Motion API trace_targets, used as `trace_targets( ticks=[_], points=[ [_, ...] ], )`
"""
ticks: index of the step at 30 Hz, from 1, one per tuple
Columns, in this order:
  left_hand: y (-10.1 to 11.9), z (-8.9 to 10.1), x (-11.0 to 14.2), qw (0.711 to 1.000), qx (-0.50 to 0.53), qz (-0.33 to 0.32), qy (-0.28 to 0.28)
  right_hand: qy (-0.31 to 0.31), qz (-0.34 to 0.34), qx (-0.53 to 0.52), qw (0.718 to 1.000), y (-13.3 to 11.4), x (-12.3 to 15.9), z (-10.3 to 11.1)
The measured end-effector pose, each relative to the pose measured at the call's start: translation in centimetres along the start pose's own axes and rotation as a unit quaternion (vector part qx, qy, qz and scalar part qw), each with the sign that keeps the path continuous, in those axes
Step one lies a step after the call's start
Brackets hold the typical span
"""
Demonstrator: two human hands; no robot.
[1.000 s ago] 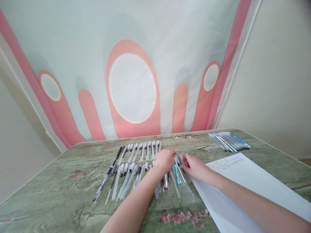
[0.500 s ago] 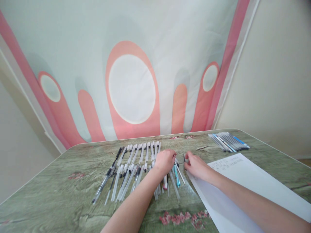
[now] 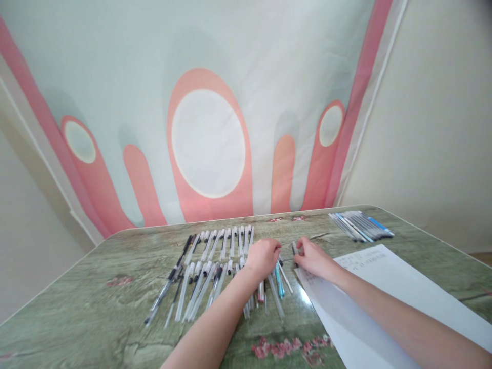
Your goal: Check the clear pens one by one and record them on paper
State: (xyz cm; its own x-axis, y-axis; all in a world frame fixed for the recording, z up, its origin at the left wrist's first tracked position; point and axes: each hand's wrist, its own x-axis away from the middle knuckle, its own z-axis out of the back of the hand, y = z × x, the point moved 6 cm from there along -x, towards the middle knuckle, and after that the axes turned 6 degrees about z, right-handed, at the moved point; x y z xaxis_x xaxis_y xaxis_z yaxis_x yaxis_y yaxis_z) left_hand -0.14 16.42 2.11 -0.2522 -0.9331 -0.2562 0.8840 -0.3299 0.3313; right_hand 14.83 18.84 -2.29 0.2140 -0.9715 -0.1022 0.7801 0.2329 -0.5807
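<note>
My left hand [image 3: 263, 258] is above the right end of the front row of pens, fingertips pinched together. Whether a small piece is between them, I cannot make out. A short way to the right, my right hand [image 3: 312, 260] has its thumb and fingers closed on a slim pen [image 3: 294, 248], grey and dark, mostly hidden by the fingers. Just below the left fingertips lie a turquoise pen [image 3: 279, 282] and a thin white pen refill [image 3: 286, 278]. Clear capped pens [image 3: 198, 292] lie side by side under and left of my left forearm.
Behind them is a second row of clear pens [image 3: 224, 243]. Dark pens [image 3: 169, 282] form a slanting line at the left. White paper [image 3: 369, 292] with writing lies under my right forearm. A bundle of blue and grey pens [image 3: 361, 226] rests at the table's [image 3: 92, 307] far right.
The slim pen at my right fingertips shows more, and stands a little higher. Both hands have stayed nearly in place, the right one shifting slightly right.
</note>
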Motion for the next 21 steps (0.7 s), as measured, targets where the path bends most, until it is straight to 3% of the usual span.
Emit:
trace_targets(
  ticks=[3, 6, 11, 15, 18, 21],
  points=[
    [0.1, 0.1, -0.1, 0.998, 0.062, 0.005, 0.003, 0.023, 0.017, -0.038, 0.999, -0.5, 0.0, 0.5],
    [0.1, 0.0, -0.2, 0.986, 0.163, 0.031, 0.003, 0.069, 0.083, -0.089, 0.99, -2.2, 0.5, 1.3],
    [0.5, -0.8, -0.5, 0.935, 0.347, 0.056, -0.044, 0.089, 0.164, -0.127, 0.974, -5.5, 2.2, 2.1],
    [-0.3, -1.6, -0.9, 0.846, 0.51, 0.147, -0.053, 0.088, 0.16, -0.119, 0.976, -5.7, 2.3, 2.3],
    [-1.8, -1.7, -1.0, 0.759, 0.609, 0.23, -0.011, 0.104, 0.134, -0.087, 0.982, -4.4, 1.6, 2.4],
    [-3.1, -1.5, -1.1, 0.698, 0.662, 0.271, 0.03, 0.085, 0.097, -0.011, 0.992, -2.9, 1.0, 1.9]
  ],
)
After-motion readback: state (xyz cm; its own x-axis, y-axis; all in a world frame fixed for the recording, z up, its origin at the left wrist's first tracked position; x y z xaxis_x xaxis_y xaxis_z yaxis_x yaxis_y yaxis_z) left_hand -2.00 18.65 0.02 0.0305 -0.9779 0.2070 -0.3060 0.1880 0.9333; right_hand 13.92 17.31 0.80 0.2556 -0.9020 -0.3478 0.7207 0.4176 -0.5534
